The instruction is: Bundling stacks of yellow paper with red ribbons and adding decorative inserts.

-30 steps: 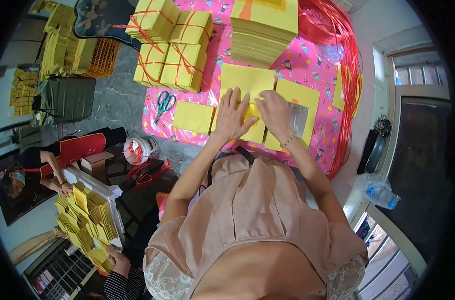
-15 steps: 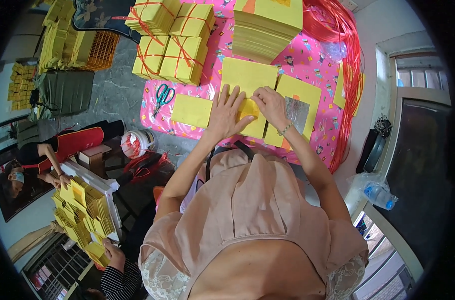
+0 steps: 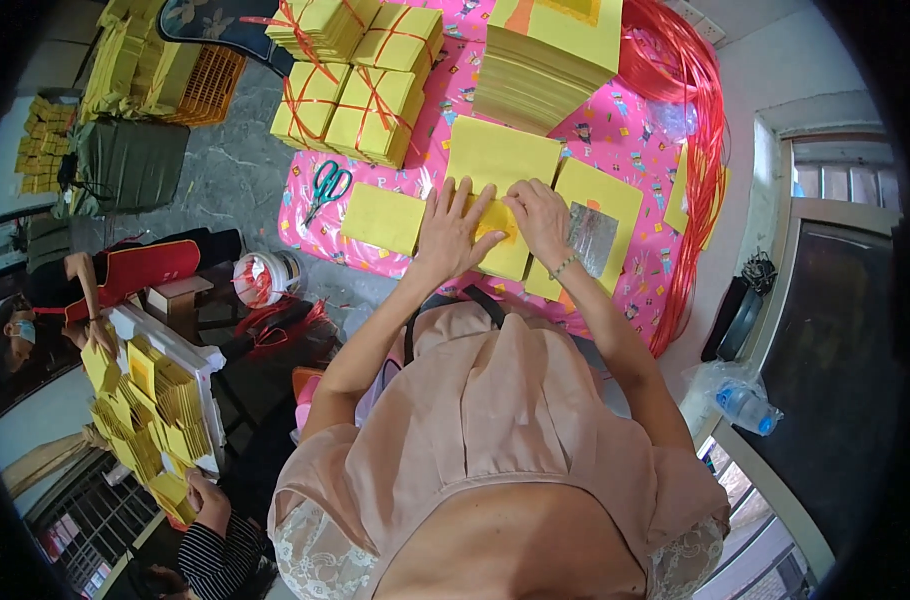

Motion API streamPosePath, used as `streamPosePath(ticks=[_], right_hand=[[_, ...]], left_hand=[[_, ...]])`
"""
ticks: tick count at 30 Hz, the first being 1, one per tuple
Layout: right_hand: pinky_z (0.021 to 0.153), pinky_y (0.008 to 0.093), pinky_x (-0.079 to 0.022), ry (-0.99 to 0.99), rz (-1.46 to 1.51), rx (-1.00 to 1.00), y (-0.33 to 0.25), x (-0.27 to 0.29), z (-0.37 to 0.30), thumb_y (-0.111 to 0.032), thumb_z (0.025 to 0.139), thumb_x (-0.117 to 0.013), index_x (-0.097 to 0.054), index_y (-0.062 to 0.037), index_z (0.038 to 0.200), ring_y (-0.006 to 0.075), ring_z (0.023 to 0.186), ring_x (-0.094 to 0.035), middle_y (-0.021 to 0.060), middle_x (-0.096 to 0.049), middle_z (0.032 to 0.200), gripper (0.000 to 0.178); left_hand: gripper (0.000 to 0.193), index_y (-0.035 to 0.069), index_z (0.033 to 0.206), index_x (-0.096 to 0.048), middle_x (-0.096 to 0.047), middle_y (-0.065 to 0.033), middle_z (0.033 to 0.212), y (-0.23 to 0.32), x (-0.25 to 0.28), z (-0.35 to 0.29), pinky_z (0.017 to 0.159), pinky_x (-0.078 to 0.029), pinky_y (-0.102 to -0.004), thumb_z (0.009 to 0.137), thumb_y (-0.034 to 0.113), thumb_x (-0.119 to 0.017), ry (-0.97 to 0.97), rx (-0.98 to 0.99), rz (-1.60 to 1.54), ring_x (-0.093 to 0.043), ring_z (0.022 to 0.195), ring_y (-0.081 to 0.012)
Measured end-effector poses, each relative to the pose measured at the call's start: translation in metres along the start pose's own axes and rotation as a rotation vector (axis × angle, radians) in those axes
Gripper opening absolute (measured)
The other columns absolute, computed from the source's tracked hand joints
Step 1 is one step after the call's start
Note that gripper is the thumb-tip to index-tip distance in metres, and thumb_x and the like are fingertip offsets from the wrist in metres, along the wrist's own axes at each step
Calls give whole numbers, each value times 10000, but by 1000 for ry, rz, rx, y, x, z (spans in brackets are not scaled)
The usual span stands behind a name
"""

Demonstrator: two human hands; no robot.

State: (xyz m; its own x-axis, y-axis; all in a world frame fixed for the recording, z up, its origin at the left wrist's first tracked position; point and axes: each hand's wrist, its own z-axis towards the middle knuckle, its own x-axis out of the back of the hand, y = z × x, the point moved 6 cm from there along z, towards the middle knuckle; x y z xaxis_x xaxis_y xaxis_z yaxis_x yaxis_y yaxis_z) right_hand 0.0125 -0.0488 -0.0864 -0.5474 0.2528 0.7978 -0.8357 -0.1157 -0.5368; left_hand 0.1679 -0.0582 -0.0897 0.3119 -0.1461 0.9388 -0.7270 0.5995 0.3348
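My left hand (image 3: 457,228) lies flat with fingers spread on a yellow paper sheet (image 3: 505,150), beside a deeper-yellow square (image 3: 497,222). At that square's right edge my right hand (image 3: 541,222) is closed, its thumb and fingertips pinched together. Whatever they hold, if anything, is too small to make out. Right of this hand is another yellow sheet (image 3: 616,192) with a silver foil patch (image 3: 592,238). A smaller yellow paper piece (image 3: 382,217) rests left of my left hand, and teal-handled scissors (image 3: 327,188) lie beyond it.
Red-tied paper bundles (image 3: 375,112) and a tall yellow stack (image 3: 530,75) stand along the far side of the pink-covered table (image 3: 360,262). Red plastic strands (image 3: 703,190) hang down its right side. At lower left, two people handle yellow papers (image 3: 165,400) at another table.
My hands keep nearly the same place and pose on the sheet. The view has shifted slightly. At the other table, one person's hand has moved over the papers.
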Motion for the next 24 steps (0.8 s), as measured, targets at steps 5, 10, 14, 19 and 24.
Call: streamPosePath(ticks=[5,10,14,19,24], right_hand=[[653,399,-478,-130,162,-128,8,2,-2,-190,832,-703,-610,-98,842,293,752,-602,67,-570,785,131],[667,408,-480,-53,165,-72,18,3,-5,-156,834,-695,-613,-88,850,303,763,-599,83,-560,784,107],[667,419,-480,-20,147,-33,14,6,-5,-137,834,-690,-606,-79,840,310,770,-598,94,-559,786,102],[661,415,-481,-112,75,-102,9,4,3,-203,819,-717,-590,-85,836,300,780,-605,91,-580,803,174],[655,413,-481,-130,-103,-123,-1,0,6,-272,804,-739,-580,-92,846,293,794,-613,88,-595,811,244]], left_hand=[[691,171,1474,-420,-406,-214,1447,-5,-7,-8,1126,-233,-577,934,600,-462,12,-11,-6,-301,1393,-430],[667,155,1460,-442,-385,-224,1446,-3,-7,-6,1128,-239,-571,944,577,-466,-8,3,-23,-288,1399,-438],[661,147,1449,-457,-396,-230,1418,-4,-7,-4,1124,-247,-567,944,574,-469,-20,-3,-21,-302,1384,-440],[661,155,1439,-468,-417,-238,1378,-3,-7,-3,1108,-273,-558,935,581,-482,-20,-18,-2,-328,1351,-457],[657,217,1442,-473,-409,-273,1418,2,-11,-1,1116,-259,-556,929,627,-439,-24,-15,6,-310,1360,-485]])
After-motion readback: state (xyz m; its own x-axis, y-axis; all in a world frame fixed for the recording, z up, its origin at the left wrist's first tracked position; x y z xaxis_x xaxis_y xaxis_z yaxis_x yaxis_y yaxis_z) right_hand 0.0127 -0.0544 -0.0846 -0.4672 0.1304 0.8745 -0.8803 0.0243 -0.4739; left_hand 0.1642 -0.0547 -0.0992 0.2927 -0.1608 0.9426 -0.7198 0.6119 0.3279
